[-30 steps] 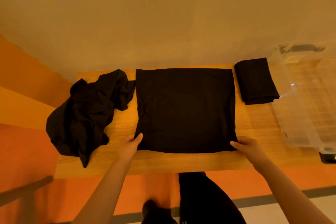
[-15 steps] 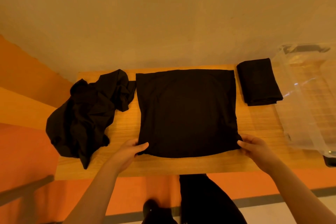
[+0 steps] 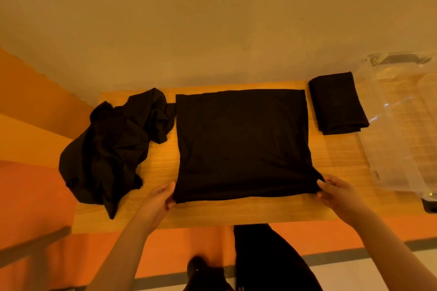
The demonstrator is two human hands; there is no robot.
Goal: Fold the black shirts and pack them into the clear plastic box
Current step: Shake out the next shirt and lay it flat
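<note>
Here the left hand (image 3: 158,198) and right hand (image 3: 337,190) each pinch a near corner of the half-folded shirt (image 3: 243,144) lying mid-table (image 3: 236,214), and should lift both corners evenly toward the far edge so the fold lands square.

Matt black cloth shirts (image 3: 243,144) lie on grained wood table (image 3: 236,212); glossy clear plastic box (image 3: 402,130).

crumpled shirt (image 3: 111,149) left, folded shirt (image 3: 337,103) right
</note>
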